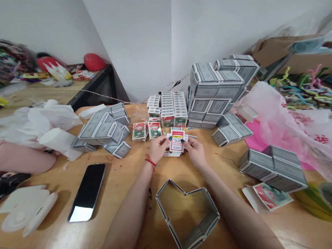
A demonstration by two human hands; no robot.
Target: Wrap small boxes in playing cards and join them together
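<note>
Between my two hands is a playing card [177, 141] with red and yellow print on white, and more cards show beneath it. My left hand [158, 148], with a red string on its wrist, pinches the left edge. On the opposite edge, the fingers of my right hand [194, 149] are closed. Nearer to me, between my forearms, stands a heart-shaped frame [188, 215] folded from grey patterned cards. Just beyond my hands are two card boxes [140, 131] and rows of stacked card packs [167, 104].
A tall stack of grey card blocks [211, 93] rises behind on the right, with smaller blocks [272, 167] nearer. More card blocks [102, 129] and a phone [88, 192] lie left. An opened card box [270, 196] and tape roll [323, 202] are at right.
</note>
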